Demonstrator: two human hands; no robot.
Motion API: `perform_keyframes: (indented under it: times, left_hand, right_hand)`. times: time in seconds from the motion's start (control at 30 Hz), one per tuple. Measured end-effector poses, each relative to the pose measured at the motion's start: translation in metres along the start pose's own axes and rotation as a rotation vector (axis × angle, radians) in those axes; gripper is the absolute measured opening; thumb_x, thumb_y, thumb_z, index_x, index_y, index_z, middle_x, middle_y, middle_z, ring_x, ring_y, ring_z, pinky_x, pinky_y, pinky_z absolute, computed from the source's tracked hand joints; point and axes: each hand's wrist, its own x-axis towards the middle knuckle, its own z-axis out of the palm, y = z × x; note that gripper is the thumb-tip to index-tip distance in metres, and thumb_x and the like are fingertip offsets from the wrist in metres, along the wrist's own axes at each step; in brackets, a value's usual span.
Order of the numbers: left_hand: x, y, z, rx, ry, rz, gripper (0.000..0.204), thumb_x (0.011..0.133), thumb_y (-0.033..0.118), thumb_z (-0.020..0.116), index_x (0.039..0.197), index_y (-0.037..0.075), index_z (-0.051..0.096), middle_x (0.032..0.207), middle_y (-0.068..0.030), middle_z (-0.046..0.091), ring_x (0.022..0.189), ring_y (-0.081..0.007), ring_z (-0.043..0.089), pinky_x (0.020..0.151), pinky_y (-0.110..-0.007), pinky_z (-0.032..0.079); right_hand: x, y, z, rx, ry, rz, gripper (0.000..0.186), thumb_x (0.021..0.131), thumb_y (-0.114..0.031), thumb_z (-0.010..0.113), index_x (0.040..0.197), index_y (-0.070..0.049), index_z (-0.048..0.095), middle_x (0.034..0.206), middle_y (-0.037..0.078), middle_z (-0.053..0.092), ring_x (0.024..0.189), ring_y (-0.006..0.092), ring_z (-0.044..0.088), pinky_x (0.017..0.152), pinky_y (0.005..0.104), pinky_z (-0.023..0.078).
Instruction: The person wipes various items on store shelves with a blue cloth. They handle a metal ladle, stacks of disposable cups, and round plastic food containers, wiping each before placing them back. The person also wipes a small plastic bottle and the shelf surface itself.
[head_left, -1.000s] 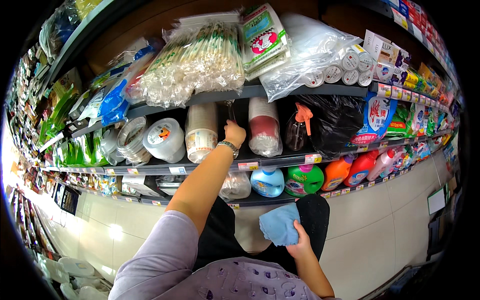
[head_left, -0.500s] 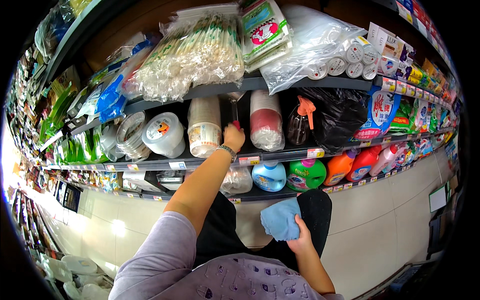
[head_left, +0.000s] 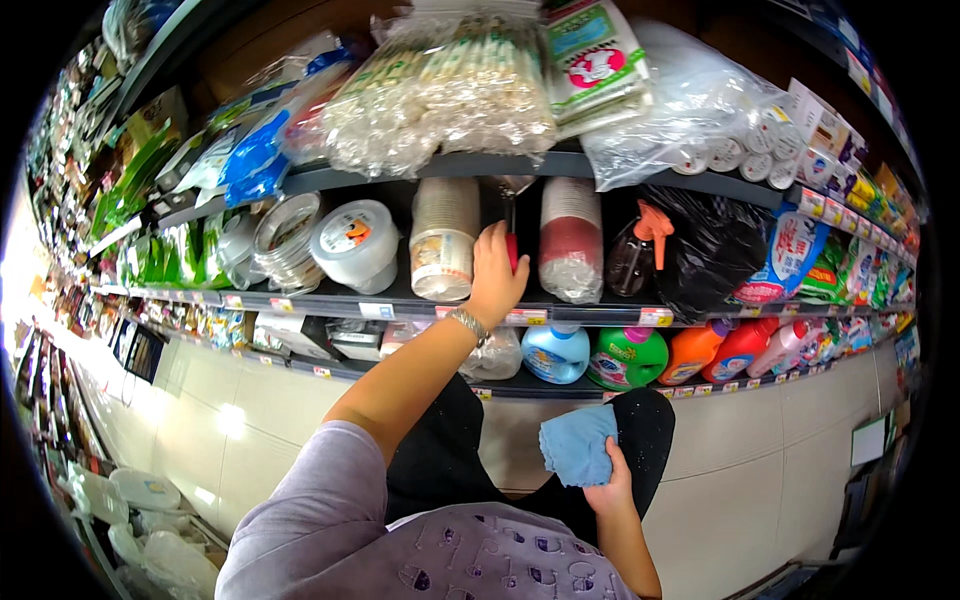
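My left hand (head_left: 497, 275) reaches onto the middle shelf, its fingers and thumb gripping the red handle (head_left: 512, 250) of a metal tool whose upper part (head_left: 510, 200) is hard to make out. It is between a wrapped stack of paper cups (head_left: 445, 235) and another wrapped stack with a red band (head_left: 570, 240). Lower down, above my black-trousered knee, my right hand (head_left: 612, 480) holds a folded light blue cloth (head_left: 572, 443).
Shelves (head_left: 420, 305) carry clear tubs (head_left: 352, 250), a spray bottle (head_left: 632, 255), black bags (head_left: 705, 250) and several detergent bottles (head_left: 555, 355). Bagged chopsticks (head_left: 440, 90) lie above. A tiled floor (head_left: 730, 460) is below, with white bags (head_left: 160, 530) at lower left.
The view has shifted, the shelf items sitting further right. My left hand has moved slightly, its fingers now higher along the red handle. My right hand still holds the cloth.
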Motion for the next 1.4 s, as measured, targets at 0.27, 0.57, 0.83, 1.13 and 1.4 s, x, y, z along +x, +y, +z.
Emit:
perform_keyframes:
  times: [0.27,0.57,0.83,1.13,1.4]
  left_hand:
    - [-0.045,-0.002,-0.117,0.152,0.144,0.046,0.059,0.070,0.000,0.066,0.124,0.001,0.041,0.131,-0.0198,0.040,0.120,-0.0381,0.038,0.102,-0.044,0.030]
    - [-0.079,-0.073,-0.128,-0.532,0.091,-0.639,0.055,0.085,0.018,0.065,0.127,-0.006,0.038,0.132,-0.0209,0.041,0.122,-0.0279,0.042,0.102,-0.035,0.035]
    - [-0.041,-0.061,-0.120,-0.741,0.045,-0.876,0.075,0.089,0.038,0.058,0.137,-0.010,0.026,0.139,-0.0264,0.034,0.130,-0.0281,0.035,0.107,-0.034,0.028]
    - [-0.004,-0.083,-0.120,-1.035,-0.211,-0.997,0.079,0.081,0.047,0.064,0.130,-0.008,0.037,0.122,-0.0184,0.051,0.115,-0.0224,0.048,0.096,-0.030,0.037]
    - [-0.014,-0.040,-0.141,-0.946,-0.164,-1.077,0.066,0.085,0.037,0.063,0.129,-0.005,0.036,0.116,-0.0131,0.052,0.108,-0.0181,0.049,0.093,-0.031,0.038]
  right_hand:
    - [0.004,0.006,0.012,-0.104,-0.045,0.033,0.051,0.092,-0.030,0.052,0.132,0.000,0.041,0.129,0.012,0.050,0.121,0.0270,0.047,0.103,0.0408,0.036]
    - [0.019,0.021,0.033,-0.254,0.011,0.041,0.051,0.093,-0.034,0.050,0.132,-0.002,0.041,0.130,0.010,0.050,0.120,0.0250,0.047,0.101,0.0393,0.036]
    - [0.122,0.019,0.148,-0.547,-0.141,-0.309,0.050,0.095,-0.033,0.049,0.132,-0.001,0.040,0.129,0.010,0.049,0.119,0.0208,0.046,0.101,0.0354,0.035]
    - [0.248,0.061,0.218,-0.494,-0.177,-0.203,0.056,0.093,-0.037,0.052,0.135,-0.002,0.038,0.132,0.010,0.046,0.120,0.0208,0.043,0.103,0.0343,0.031]
    - [0.176,0.064,0.236,-0.593,-0.270,-0.192,0.054,0.096,-0.034,0.047,0.138,-0.001,0.034,0.136,0.010,0.042,0.124,0.0195,0.039,0.105,0.0322,0.027]
